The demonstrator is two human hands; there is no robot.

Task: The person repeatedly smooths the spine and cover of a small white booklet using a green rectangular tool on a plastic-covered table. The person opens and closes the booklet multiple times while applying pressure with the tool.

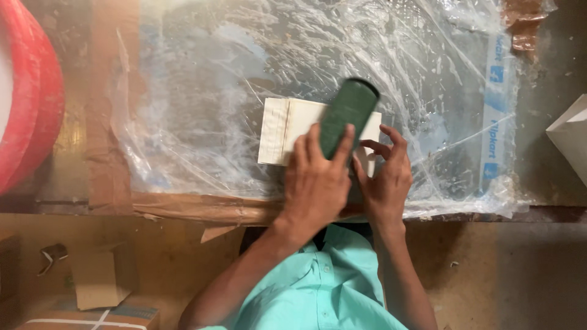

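Dark green, flat, round-ended oblong case, slightly blurred, gripped in closed fingers of left hand, slanted toward 1 o'clock over small cream rectangular cardboard box. Box flat at centre of crinkled clear plastic sheet covering worktop. Right hand just at 3 o'clock of case, fingers curled loosely on box edge, gripping nothing visible. White strip with blue printed marks on plastic at 3 o'clock. Red round plastic thing at 9 o'clock. Brown cardboard boxes on floor at 8 o'clock. White paper corner at far 3 o'clock.
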